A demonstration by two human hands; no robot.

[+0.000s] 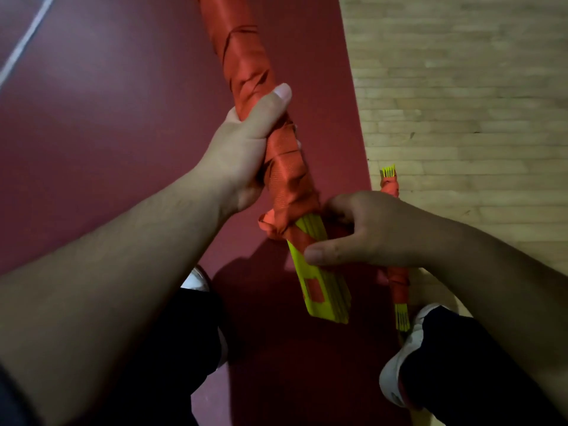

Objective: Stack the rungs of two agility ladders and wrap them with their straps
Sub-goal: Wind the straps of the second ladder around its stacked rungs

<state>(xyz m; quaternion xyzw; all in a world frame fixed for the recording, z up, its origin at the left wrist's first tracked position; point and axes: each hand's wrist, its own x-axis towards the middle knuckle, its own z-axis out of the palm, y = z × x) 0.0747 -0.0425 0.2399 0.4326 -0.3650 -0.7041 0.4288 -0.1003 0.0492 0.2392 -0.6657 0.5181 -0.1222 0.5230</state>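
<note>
I hold a bundle of stacked yellow ladder rungs (319, 290) wound in orange strap (246, 66), pointing away from me over the floor. My left hand (246, 142) is closed around the wrapped middle of the bundle. My right hand (368, 232) grips the near end where the bare yellow rungs show, thumb pressed on the strap's last turn. A second bundle (396, 272), also yellow rungs wound in orange strap, lies on the floor under my right hand, partly hidden by it.
Dark red court floor (107, 118) fills the left and middle, light wooden floor (461, 87) the right. A white court line (24, 44) crosses the top left. My legs in dark trousers and white shoes (402, 364) stand at the bottom.
</note>
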